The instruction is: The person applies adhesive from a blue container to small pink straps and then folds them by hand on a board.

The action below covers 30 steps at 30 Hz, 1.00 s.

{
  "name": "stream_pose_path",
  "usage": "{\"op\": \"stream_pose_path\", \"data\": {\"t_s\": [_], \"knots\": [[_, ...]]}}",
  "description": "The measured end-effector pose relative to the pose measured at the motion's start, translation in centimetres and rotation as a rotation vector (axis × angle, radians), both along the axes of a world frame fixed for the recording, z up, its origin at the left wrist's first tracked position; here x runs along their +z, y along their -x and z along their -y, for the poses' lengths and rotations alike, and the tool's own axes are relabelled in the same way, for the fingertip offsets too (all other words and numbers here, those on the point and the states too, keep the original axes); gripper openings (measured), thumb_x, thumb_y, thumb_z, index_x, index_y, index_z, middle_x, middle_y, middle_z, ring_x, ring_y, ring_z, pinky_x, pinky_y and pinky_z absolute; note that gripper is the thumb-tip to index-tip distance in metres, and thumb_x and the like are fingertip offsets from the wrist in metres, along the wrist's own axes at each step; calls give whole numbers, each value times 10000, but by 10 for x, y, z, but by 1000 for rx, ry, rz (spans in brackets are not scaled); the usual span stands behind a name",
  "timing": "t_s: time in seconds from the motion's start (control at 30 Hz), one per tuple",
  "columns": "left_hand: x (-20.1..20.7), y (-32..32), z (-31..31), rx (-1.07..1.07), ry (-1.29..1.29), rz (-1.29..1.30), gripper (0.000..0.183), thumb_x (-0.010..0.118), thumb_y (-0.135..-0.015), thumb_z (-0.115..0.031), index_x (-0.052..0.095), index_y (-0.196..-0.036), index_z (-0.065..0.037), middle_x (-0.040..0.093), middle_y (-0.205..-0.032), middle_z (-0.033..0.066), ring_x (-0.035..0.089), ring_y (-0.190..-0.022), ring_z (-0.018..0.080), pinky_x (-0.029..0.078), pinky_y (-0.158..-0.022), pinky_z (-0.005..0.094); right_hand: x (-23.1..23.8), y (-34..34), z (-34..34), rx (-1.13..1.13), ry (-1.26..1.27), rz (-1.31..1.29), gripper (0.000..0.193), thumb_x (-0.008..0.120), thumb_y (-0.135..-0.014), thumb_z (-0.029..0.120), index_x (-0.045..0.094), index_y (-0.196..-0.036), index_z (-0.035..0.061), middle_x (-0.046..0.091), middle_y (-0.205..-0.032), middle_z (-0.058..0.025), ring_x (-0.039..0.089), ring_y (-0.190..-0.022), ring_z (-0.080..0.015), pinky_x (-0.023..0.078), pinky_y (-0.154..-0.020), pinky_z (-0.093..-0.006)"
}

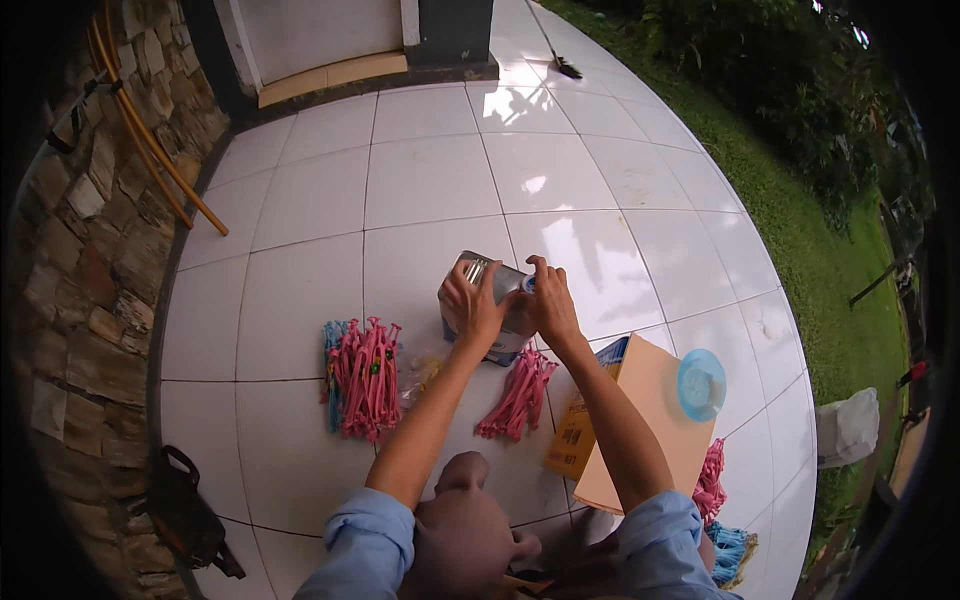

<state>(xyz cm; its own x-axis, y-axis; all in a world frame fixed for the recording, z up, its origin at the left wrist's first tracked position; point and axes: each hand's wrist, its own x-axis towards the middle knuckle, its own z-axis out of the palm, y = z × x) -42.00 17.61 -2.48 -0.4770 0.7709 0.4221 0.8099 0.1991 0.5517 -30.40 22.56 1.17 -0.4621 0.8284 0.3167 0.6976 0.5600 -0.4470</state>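
Observation:
A rectangular metal tin point(509, 280) with a silvery top and a blue-and-white lower side stands on the tiles in front of me. My left hand point(474, 298) grips its top at the handle, fingers bent over it. My right hand point(548, 302) closes around the small round cap point(528, 284) at the tin's right end. Whether the cap is loose cannot be seen. Nearest the hands lie a bundle of pink knotted strips point(518, 395) and, to the left, a larger pink bundle point(366, 380) beside light blue ones point(333, 360). A clear plastic bag point(421, 375) lies between them.
At the right, a tan board point(640, 430) overlaps a yellow box point(572, 435); a translucent blue bowl point(690, 375) sits at the board's edge. More pink point(710, 485) and blue bundles point(733, 552) lie beyond. A black bag point(187, 510) rests by the stone wall point(75, 330).

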Motion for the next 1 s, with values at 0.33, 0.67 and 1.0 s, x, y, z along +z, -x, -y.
{"op": "stream_pose_path", "data": {"t_s": [0.33, 0.67, 1.0], "knots": [[-5, -2, -3, 65, 76, -70, 393, 741, -698, -350, 591, -1056, -284, 344, -1249, 78, 354, -1182, 314, 312, -933, 449, 4, -17, -22, 323, -60, 24, 290, 633, -772, 143, 457, -962, 13, 533, -906, -144, 498, -916, -327, 461, -755, -393], [-8, -8, -5, 61, 62, -95, 398, 763, -674, -342, 595, -1028, -277, 345, -1254, 64, 373, -1165, 303, 326, -911, 451, 33, -30, -38, 593, -269, 192, 257, 612, -769, 110, 433, -918, 0, 499, -913, -145, 471, -912, -319, 439, -787, -365], [-15, 11, -3, 24, 77, -110, 433, 738, -702, -344, 562, -1093, -277, 324, -1283, 111, 349, -1168, 340, 312, -923, 478, 85, -135, 59, 180, 62, -33, 472, 652, -699, -25, 355, -1066, -4, 437, -981, -178, 470, -972, -343, 428, -805, -395]]}}
